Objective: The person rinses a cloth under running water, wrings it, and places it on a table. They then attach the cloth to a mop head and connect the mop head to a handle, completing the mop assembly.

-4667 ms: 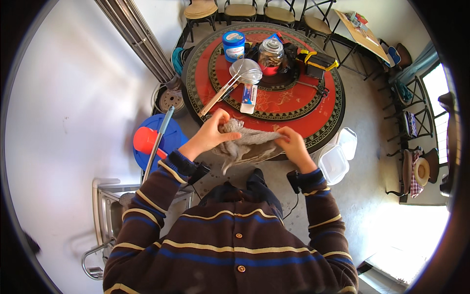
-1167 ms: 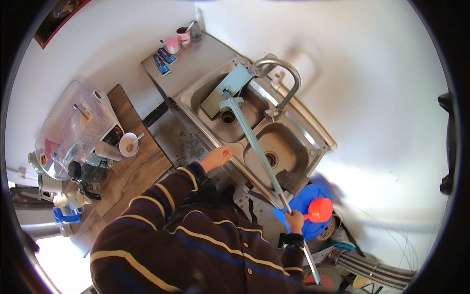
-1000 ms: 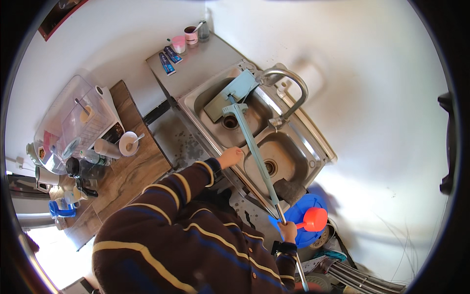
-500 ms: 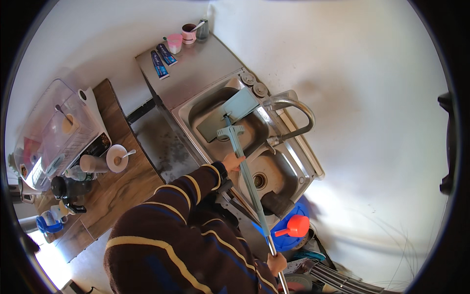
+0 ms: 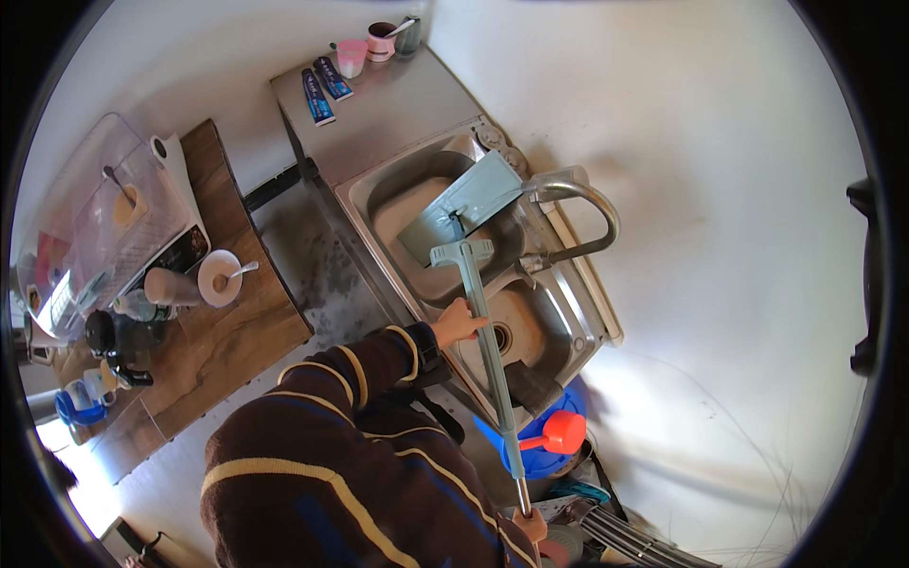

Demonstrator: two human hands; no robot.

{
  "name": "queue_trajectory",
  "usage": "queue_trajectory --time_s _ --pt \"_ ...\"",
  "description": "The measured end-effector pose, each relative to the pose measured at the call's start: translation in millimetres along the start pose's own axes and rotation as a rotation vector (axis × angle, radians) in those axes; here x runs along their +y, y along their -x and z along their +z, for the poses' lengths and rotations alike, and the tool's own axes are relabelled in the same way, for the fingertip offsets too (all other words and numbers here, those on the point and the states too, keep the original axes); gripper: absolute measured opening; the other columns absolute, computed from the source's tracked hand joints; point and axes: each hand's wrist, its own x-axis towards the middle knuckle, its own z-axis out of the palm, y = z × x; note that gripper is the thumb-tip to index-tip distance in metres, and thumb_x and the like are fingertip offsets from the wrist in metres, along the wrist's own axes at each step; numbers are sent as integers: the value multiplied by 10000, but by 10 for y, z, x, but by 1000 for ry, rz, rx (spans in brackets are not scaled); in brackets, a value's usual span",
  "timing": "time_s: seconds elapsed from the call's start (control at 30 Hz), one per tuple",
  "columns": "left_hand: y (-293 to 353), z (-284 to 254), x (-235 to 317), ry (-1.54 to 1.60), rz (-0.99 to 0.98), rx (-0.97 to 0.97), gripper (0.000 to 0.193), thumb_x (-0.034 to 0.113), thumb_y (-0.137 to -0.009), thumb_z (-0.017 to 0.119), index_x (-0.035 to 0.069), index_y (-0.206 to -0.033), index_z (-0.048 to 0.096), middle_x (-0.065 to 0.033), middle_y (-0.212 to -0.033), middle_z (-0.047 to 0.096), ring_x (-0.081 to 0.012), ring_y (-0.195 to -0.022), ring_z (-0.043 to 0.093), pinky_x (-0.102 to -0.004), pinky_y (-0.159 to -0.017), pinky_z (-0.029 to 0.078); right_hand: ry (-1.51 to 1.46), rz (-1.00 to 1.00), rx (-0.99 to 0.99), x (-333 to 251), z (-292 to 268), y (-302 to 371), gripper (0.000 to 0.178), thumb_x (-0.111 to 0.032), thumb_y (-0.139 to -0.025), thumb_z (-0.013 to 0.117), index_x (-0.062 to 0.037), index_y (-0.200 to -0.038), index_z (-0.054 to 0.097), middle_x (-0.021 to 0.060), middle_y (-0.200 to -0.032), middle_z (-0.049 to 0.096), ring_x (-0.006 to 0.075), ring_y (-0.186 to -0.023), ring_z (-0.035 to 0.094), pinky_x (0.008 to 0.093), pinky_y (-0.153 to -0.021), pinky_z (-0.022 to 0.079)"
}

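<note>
A flat mop with a grey-green rectangular head lies tilted across the far sink basin. Its long grey-green handle slants over the near basin toward me, ending in a metal pole. Across the handle, just below its wide collar, my left hand is closed with the fingers around it. Lower down, my right hand grips the metal pole close to my body. The curved faucet stands just right of the mop head.
Below the sink stands a blue bucket with a red dipper over it. A dark object lies on the near basin's edge. Toothpaste tubes and cups stand on the metal counter. At left, a wooden table holds a bowl.
The mop's collar and my left hand have come slightly toward me relative to the sink. The mop head has shifted a little to the right. Both hands keep their hold.
</note>
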Motion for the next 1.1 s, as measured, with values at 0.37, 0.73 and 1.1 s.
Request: queue_trajectory --time_s 0.37,0.73,1.1 --pt "322 431 -288 49 72 -86 465 129 -894 693 -48 -1244 442 -177 -1197 573 -285 -1029 649 -394 -747 611 -70 -4 44 686 254 96 258 -192 -603 705 -61 -548 490 164 -553 508 405 -534 514 490 -490 367" --pt "138 553 -530 95 47 -24 388 77 -880 692 -2 -1225 533 -114 -1012 657 -222 -853 668 -347 -659 587 -117 -28 79 745 357 99 244 -189 -622 686 -60 -554 490 167 -559 512 407 -543 519 494 -498 376" --pt "431 595 -371 -19 -76 -68 493 145 -908 684 -135 -1220 424 -191 -1050 597 -263 -899 657 -366 -671 601 -66 66 -79 966 453 195 259 -200 -629 699 -51 -570 497 182 -557 503 415 -546 517 502 -501 368"
